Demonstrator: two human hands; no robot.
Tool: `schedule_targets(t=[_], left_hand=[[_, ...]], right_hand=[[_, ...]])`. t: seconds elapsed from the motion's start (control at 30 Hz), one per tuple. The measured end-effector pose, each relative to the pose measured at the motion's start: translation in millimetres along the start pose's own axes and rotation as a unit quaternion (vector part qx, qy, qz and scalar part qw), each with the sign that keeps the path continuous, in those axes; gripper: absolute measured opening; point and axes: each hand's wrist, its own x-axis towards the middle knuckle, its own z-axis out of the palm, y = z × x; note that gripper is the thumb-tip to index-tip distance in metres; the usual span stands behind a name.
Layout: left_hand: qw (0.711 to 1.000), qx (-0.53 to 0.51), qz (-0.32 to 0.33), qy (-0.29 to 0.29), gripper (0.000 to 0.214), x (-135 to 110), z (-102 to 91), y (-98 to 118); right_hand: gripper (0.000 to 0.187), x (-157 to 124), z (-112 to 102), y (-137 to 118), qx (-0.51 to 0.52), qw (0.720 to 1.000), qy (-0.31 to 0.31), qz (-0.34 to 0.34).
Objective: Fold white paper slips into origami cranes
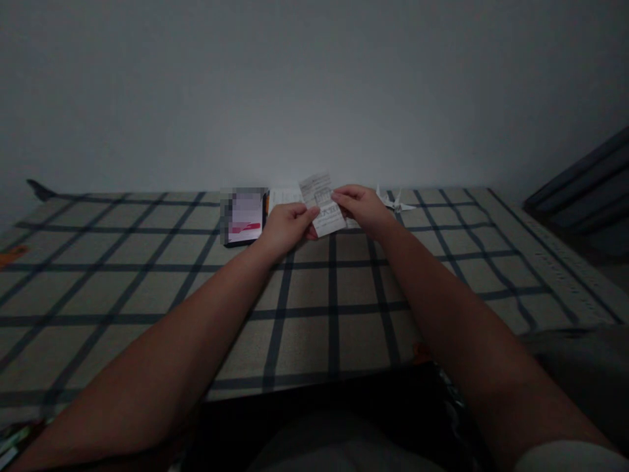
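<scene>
A small white sheet of printed paper (322,208) is held up above the checked cloth, tilted a little. My left hand (289,226) pinches its lower left side between thumb and fingers. At its right edge, my right hand (362,204) grips it the same way. Behind my hands lies another pale printed paper (285,196), partly hidden by them. Just beyond my right hand is a folded white paper crane (396,202) with pointed tips. Left of my left hand stands a tablet-like device (246,215) with a lit, partly blurred screen.
The checked tablecloth (304,341) runs back to a plain grey wall (314,92). An orange object (14,255) is at the far left edge, and a dark pointed thing (41,190) at the back left corner. Dark slatted panels (584,196) are on the right.
</scene>
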Motion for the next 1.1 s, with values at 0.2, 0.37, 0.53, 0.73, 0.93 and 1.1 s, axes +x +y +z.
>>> schedule_targets(t=[0.2,0.37,0.53,0.73,0.93,1.1], left_hand=[[0.999,0.015,0.011,-0.037,0.037,2,-2.2,-6],[0.998,-0.028,-0.014,-0.052,0.033,-1,1.7,1],[0.989,-0.101,-0.054,-0.095,0.029,-5,4.9,5],[0.985,-0.137,-0.068,-0.078,0.024,-4,7.1,2],[0.994,-0.104,0.009,0.012,0.034,2,4.1,-9],[0.999,-0.018,0.044,0.026,0.043,7,-0.8,-17]], right_hand=[[0.009,-3,3,-6,0.017,1.000,0.008,0.013],[0.011,-4,2,-5,0.006,1.000,0.005,0.002],[0.014,-3,-2,-4,-0.026,1.000,0.013,-0.008],[0.013,-5,-2,-5,-0.046,0.999,-0.019,0.001],[0.019,0,-1,2,0.005,0.999,-0.039,0.006],[0.017,3,-1,6,0.007,0.999,-0.037,-0.001]])
